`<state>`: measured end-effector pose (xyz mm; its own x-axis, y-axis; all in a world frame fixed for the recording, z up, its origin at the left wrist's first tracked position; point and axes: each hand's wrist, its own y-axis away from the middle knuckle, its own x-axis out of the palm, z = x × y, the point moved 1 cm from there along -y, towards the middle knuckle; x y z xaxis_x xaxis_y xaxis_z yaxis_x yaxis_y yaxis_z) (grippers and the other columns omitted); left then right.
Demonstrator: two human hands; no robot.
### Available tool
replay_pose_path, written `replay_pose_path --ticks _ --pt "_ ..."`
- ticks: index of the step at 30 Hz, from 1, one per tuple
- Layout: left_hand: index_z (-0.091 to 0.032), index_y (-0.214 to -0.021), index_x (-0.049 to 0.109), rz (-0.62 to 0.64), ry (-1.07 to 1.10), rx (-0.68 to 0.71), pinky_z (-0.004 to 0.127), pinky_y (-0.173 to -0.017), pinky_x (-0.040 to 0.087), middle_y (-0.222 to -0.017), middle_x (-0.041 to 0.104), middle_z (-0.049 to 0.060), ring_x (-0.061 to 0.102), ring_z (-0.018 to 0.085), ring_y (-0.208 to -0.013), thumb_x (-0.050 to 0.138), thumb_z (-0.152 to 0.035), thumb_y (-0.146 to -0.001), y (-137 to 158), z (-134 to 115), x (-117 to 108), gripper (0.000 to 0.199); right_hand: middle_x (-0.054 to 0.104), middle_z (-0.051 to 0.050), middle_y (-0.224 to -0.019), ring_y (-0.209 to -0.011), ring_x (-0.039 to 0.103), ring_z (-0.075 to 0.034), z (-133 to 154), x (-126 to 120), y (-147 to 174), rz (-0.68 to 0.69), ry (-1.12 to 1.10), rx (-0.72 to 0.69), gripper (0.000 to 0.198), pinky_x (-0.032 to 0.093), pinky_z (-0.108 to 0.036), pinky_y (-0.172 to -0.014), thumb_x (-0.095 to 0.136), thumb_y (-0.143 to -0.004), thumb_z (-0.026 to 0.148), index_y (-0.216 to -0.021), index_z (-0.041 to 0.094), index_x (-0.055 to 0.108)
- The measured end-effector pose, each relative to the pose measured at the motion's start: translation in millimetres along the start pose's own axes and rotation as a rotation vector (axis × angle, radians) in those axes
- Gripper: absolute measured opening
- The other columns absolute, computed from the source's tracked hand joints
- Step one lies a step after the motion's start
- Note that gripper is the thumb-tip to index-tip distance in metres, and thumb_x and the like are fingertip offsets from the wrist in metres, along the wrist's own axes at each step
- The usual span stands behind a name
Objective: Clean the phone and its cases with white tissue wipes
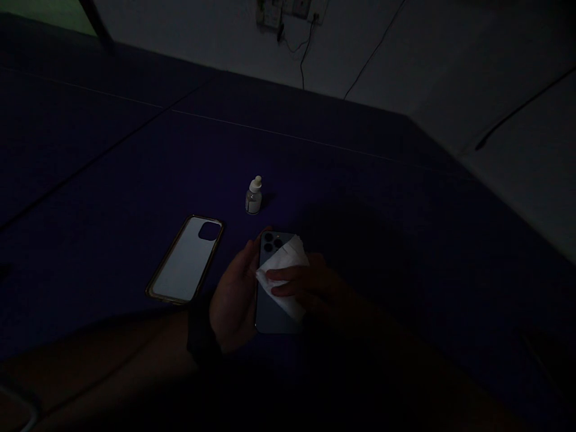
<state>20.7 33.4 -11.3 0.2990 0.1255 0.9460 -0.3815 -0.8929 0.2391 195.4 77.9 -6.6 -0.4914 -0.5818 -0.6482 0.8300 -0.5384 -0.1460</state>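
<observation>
My left hand (pixel 234 300) is wrapped round the left edge of a smartphone (pixel 270 315), whose back and camera lenses face up. On the phone's back lies a folded white tissue (pixel 284 257). The fingers of my right hand (pixel 310 282) press the tissue flat against the phone; the rest of that hand fades into shadow. A phone case (pixel 182 261) with a pale back and gold-brown rim lies to the left of my left hand. Beyond the phone stands a small dropper bottle (pixel 253 198) with a white top, upright.
All of this is on a dark blue surface (pixel 135 174) crossed by thin seams. At the back, a pale wall (pixel 216 36) carries sockets (pixel 292 9) with hanging cables (pixel 307 54). The room is very dim.
</observation>
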Motion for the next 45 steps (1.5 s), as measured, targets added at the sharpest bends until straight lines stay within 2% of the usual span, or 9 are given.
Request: replay_pose_path --ticks 5,8,13,18,20,26,32,39,45 --pt "-0.027 -0.132 0.061 -0.073 -0.104 0.087 0.034 -0.081 0.053 -0.107 0.071 0.005 0.068 0.021 -0.089 0.051 -0.05 -0.101 2 -3 4 0.04 0.083 -0.004 -0.102 -0.094 0.077 -0.024 -10 2 3 -0.35 -0.02 0.054 0.049 0.042 -0.051 -0.101 0.041 -0.107 0.038 -0.08 0.027 0.08" --pt "-0.028 -0.138 0.058 -0.103 -0.1 0.102 0.036 -0.085 0.053 -0.114 0.072 0.006 0.069 0.023 -0.096 0.051 -0.05 -0.102 3 -3 4 0.043 0.083 -0.002 -0.102 -0.095 0.077 -0.024 -13 2 3 -0.474 -0.05 0.15 0.049 0.044 -0.049 -0.101 0.041 -0.106 0.038 -0.078 0.028 0.079" --pt "-0.028 -0.14 0.057 -0.103 -0.053 0.101 0.037 -0.086 0.053 -0.115 0.071 0.007 0.07 0.024 -0.098 0.051 -0.052 -0.101 4 -4 5 0.046 0.076 -0.002 -0.128 -0.118 0.071 -0.026 -7 2 1 -0.3 -0.039 0.077 0.031 0.043 -0.049 -0.106 0.049 -0.104 0.037 -0.106 0.032 0.08" --pt "-0.028 -0.141 0.054 -0.132 -0.048 0.097 0.038 -0.086 0.054 -0.113 0.071 0.006 0.07 0.024 -0.097 0.044 -0.049 -0.104 4 -5 7 0.044 0.082 -0.003 -0.105 -0.097 0.075 -0.025 -13 2 4 -0.392 -0.084 0.169 0.049 0.047 -0.047 -0.097 0.043 -0.105 0.04 -0.075 0.027 0.079" --pt "-0.028 -0.14 0.055 -0.123 -0.05 0.089 0.037 -0.086 0.053 -0.112 0.071 0.006 0.07 0.024 -0.097 0.042 -0.048 -0.104 4 -5 6 0.043 0.082 -0.002 -0.109 -0.1 0.074 -0.025 -15 2 4 -0.447 -0.089 0.243 0.049 0.05 -0.045 -0.094 0.044 -0.105 0.042 -0.075 0.027 0.079" --pt "-0.029 -0.137 0.058 -0.068 -0.063 0.065 0.036 -0.084 0.054 -0.112 0.072 0.006 0.07 0.023 -0.095 0.053 -0.051 -0.099 3 -4 4 0.044 0.065 -0.003 -0.144 -0.128 0.065 -0.026 -9 4 3 -0.211 -0.009 0.075 0.032 0.048 -0.047 -0.105 0.048 -0.105 0.037 -0.119 0.034 0.076" --pt "-0.028 -0.138 0.058 -0.11 -0.08 0.093 0.037 -0.085 0.054 -0.112 0.072 0.006 0.07 0.024 -0.096 0.05 -0.051 -0.101 2 -4 4 0.044 0.079 -0.002 -0.121 -0.112 0.075 -0.023 -9 1 2 -0.371 -0.115 0.167 0.038 0.056 -0.041 -0.099 0.046 -0.105 0.036 -0.092 0.03 0.082" --pt "-0.029 -0.136 0.059 -0.103 -0.078 0.067 0.036 -0.085 0.054 -0.112 0.072 0.005 0.07 0.023 -0.096 0.053 -0.05 -0.1 2 -5 7 0.043 0.067 -0.004 -0.142 -0.125 0.069 -0.023 -7 3 1 -0.221 -0.079 0.009 0.029 0.054 -0.043 -0.104 0.052 -0.103 0.033 -0.119 0.032 0.077" --pt "-0.028 -0.136 0.059 -0.102 -0.075 0.074 0.036 -0.084 0.054 -0.112 0.072 0.006 0.07 0.023 -0.095 0.05 -0.051 -0.101 3 -4 4 0.042 0.08 -0.003 -0.117 -0.106 0.077 -0.021 -8 2 3 -0.329 -0.153 0.125 0.039 0.061 -0.036 -0.091 0.047 -0.104 0.032 -0.09 0.027 0.082"
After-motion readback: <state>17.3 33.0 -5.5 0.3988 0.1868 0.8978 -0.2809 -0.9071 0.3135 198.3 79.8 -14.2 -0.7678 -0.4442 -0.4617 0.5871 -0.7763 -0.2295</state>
